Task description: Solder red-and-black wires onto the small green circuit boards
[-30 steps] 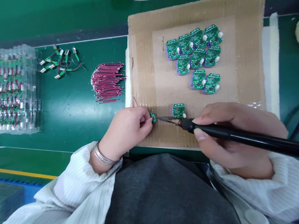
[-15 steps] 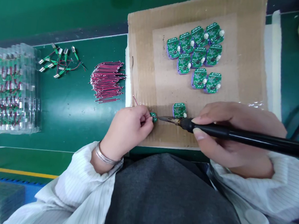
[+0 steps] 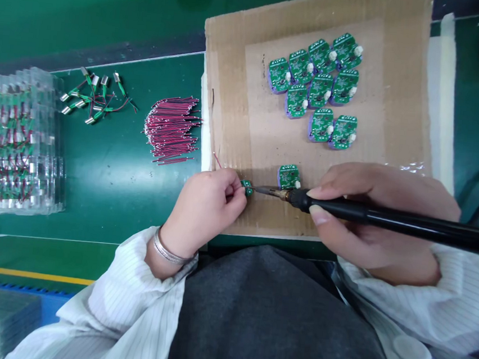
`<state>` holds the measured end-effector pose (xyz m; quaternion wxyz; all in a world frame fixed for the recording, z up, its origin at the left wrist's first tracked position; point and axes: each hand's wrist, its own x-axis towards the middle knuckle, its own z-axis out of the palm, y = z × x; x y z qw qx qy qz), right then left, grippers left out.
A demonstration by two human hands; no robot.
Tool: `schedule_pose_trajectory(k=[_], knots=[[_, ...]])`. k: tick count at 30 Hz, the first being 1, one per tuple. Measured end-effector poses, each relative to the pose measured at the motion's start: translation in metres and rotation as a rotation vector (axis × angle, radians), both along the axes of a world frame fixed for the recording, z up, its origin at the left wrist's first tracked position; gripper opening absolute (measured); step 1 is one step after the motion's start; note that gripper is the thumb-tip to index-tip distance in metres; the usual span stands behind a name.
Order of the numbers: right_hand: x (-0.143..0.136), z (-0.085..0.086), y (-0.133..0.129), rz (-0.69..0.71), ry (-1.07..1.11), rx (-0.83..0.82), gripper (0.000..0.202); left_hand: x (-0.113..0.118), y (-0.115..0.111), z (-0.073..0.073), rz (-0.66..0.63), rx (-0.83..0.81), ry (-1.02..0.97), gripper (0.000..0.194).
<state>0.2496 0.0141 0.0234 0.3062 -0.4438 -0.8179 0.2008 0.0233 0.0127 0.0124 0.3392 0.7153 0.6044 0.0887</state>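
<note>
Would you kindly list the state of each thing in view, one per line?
left hand: closed, pinching the small green board
small green board: held at the cardboard's edge, iron tip touching it
right hand: gripping the soldering iron
soldering iron: lying nearly level, tip pointing left
single round board: lying flat, alone
round boards: clustered flat on the cardboard
red wires: loose bundle on the table

Small green circuit board (image 3: 246,187): pinched at fingertips of left hand (image 3: 205,201), lying just over near-left part of cardboard sheet (image 3: 231,88); thin red wire (image 3: 216,161) runs from it up-left. Soldering iron (image 3: 388,221): black handle, brass collar, dark pointed tip; lies approx. horizontal, gripped pen-style by right hand (image 3: 378,215), tip touching the board's right edge.
</note>
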Motion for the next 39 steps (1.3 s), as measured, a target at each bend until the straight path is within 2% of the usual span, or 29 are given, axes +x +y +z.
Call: schedule_pose_trajectory(k=[9, 14, 22, 27, 31, 39], knots=[[-0.006, 0.009, -0.001, -0.011, -0.079, -0.005, 0.017, 0.001, 0.0, 0.001, 0.003, -0.006, 0.022, 0.017], [-0.006, 0.012, 0.0, -0.006, -0.048, 0.002, 0.018, 0.001, 0.002, 0.002, 0.012, -0.008, 0.037, 0.017], [0.0, 0.003, 0.0, 0.025, 0.044, -0.002, 0.022, 0.001, 0.001, 0.001, 0.018, -0.006, 0.029, 0.016], [-0.001, 0.001, -0.001, -0.003, 0.03, -0.043, 0.025, 0.001, -0.001, 0.0, 0.016, -0.012, 0.019, 0.016], [-0.002, 0.001, 0.0, 0.018, 0.033, -0.015, 0.026, 0.002, 0.0, 0.001, 0.016, -0.017, 0.018, 0.018], [-0.001, -0.004, 0.002, 0.041, 0.087, -0.013, 0.022, 0.002, 0.001, 0.002, 0.018, -0.033, 0.023, 0.017]])
